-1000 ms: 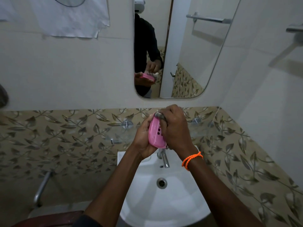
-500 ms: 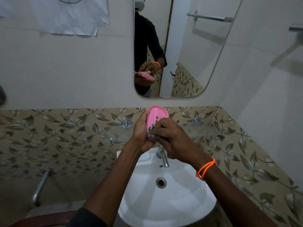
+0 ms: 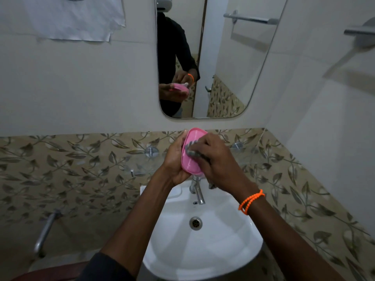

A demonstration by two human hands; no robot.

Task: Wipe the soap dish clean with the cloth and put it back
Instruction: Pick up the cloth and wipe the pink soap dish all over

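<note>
A pink oval soap dish [image 3: 191,165] stands tilted on edge above the tap, its inside facing right. My left hand [image 3: 175,159] grips it from the left and underneath. My right hand [image 3: 213,161] holds a grey cloth [image 3: 191,150] bunched under its fingers and presses it against the middle of the dish's inside. A tail of the cloth hangs below my right palm. The lower end and the top rim of the dish stay visible; the centre is covered by my fingers and the cloth.
A white basin [image 3: 223,246] with a chrome tap [image 3: 197,191] sits directly below. A glass shelf [image 3: 142,169] on chrome pegs runs along the leaf-patterned tiles behind. A mirror [image 3: 223,57] hangs above, a towel rail [image 3: 359,33] to the right.
My right hand with the cloth slid from the top of the dish down to its lower part, then back up to the middle. The dish rose slightly in my left hand.
</note>
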